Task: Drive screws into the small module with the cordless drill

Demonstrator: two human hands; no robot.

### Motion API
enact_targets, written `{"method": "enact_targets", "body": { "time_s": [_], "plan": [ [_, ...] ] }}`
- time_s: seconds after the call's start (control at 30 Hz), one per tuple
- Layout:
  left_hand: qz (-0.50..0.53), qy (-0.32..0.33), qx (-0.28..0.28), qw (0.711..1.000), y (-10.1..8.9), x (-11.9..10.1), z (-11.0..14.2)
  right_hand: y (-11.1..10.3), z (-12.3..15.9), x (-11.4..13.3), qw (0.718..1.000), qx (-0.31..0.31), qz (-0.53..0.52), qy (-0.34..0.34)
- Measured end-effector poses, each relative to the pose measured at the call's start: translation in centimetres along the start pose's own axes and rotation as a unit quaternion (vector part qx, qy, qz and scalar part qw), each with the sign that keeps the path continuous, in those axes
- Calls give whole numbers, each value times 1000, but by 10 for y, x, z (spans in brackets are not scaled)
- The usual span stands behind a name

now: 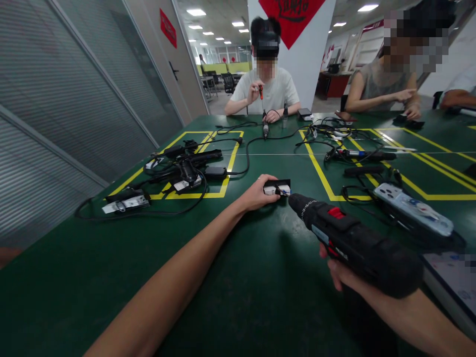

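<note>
My right hand (336, 270) is wrapped round the grip of a black cordless drill (357, 240) with red switches. The drill points left and away from me, and its tip comes up against a small black-and-white part (277, 190). That part stands on the green table, with my left hand (260, 193) closed on its left side. Wires or small pieces show on its white face, too small to name. Whether the drill's bit touches the part or stops just short, I cannot tell.
Black devices with cables (186, 166) lie in a yellow-taped area at the left. A light-blue device (412, 208), a tablet-like screen (453, 282) and tangled cables (334, 131) are on the right. Across the green table (238, 277) a co-worker (266, 74) holds a red-handled screwdriver; another person sits further right.
</note>
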State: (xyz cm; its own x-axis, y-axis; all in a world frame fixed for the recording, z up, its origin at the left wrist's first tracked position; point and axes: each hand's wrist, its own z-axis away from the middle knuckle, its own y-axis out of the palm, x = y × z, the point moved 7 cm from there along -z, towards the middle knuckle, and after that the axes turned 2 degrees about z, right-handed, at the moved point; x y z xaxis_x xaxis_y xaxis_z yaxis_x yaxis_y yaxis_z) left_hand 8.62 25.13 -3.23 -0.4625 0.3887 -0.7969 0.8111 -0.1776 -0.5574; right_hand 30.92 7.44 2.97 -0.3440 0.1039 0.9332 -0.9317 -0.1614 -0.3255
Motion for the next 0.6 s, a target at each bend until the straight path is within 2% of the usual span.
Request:
{"method": "enact_targets", "body": {
  "time_s": [0.1,0.27,0.6],
  "plan": [
    [-26,-12,9,1000,5,1,-9,-3,-4,3,1000,-3,24,-15],
    [-23,-2,36,999,15,-4,-26,-9,-6,-9,1000,9,26,7],
    [-16,11,35,999,13,-3,-26,-10,-6,-14,999,38,32,3]
  ]
}}
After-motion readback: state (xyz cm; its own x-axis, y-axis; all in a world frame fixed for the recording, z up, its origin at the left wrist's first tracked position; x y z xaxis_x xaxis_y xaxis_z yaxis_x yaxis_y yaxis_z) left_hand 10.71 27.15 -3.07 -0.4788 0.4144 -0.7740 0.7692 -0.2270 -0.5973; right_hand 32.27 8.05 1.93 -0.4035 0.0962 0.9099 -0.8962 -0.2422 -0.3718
